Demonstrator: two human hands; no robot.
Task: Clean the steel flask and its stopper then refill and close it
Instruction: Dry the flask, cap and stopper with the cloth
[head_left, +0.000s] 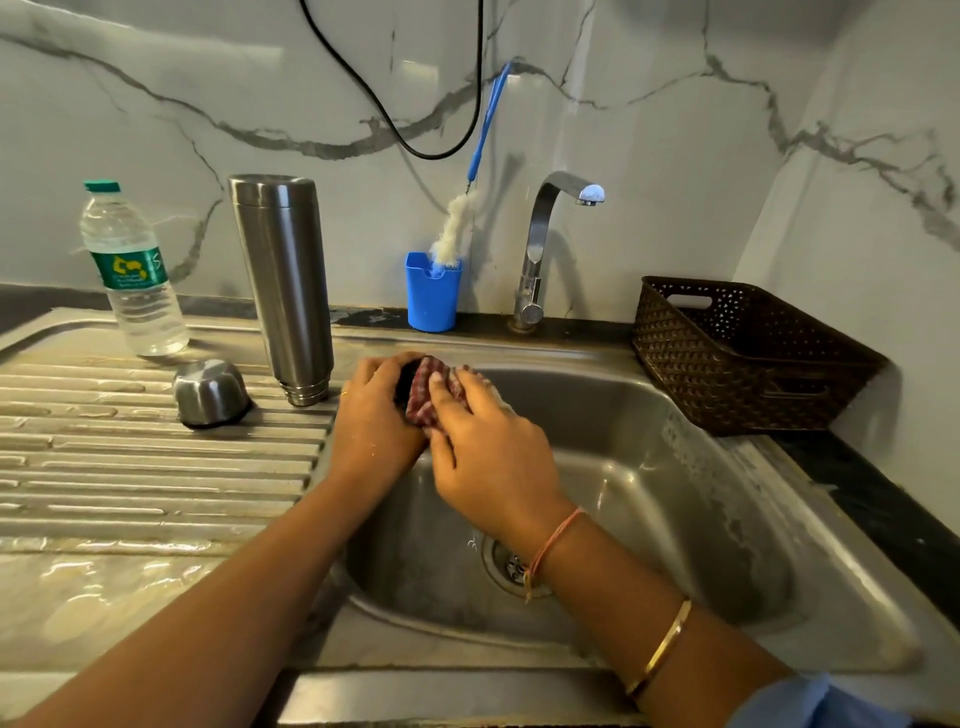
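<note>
Drainboard (156, 467): one flask (283, 280), one cap (208, 392), one bottle (132, 270); left hand (376, 415), right hand (488, 447) together, gripping one cloth (434, 382).

No legible text; bottle label (132, 270) unreadable

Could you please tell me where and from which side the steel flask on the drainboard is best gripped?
Probably round the middle of the flask, coming from its right, the sink side. It stands upright, neck down, a smooth cylinder; the water bottle and steel cup stand on its left.
</note>
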